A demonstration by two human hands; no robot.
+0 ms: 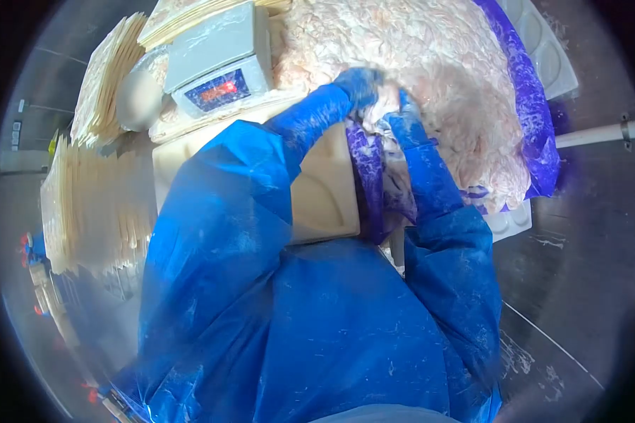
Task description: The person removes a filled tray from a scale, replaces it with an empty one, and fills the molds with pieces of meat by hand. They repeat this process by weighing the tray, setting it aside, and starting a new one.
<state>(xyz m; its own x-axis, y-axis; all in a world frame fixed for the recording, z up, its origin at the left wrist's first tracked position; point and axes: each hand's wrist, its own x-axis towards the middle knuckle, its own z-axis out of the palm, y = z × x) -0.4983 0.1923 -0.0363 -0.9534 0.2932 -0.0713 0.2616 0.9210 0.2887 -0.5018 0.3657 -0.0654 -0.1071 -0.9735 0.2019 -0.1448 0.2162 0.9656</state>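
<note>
A large heap of pale pinkish, wet, meat-like pieces (466, 77) lies on purple plastic sheeting (525, 92). My left hand (360, 86), in a blue glove, is at the heap's near left edge, its fingers blurred and curled against pale pieces. Just to its right, my right hand (404, 116), also blue-gloved, touches the same pieces, thumb and fingers apart around a whitish clump (384, 102) between the two hands. A grey scale (215, 49) with a lit red display stands left of my left hand.
Stacks of thin cream-coloured sheets or trays (106, 84) stand at the left and behind the scale. A cream moulded tray (323, 204) lies before my body. White trays (543, 56) show under the purple sheeting. A white pipe (600, 134) runs at the right.
</note>
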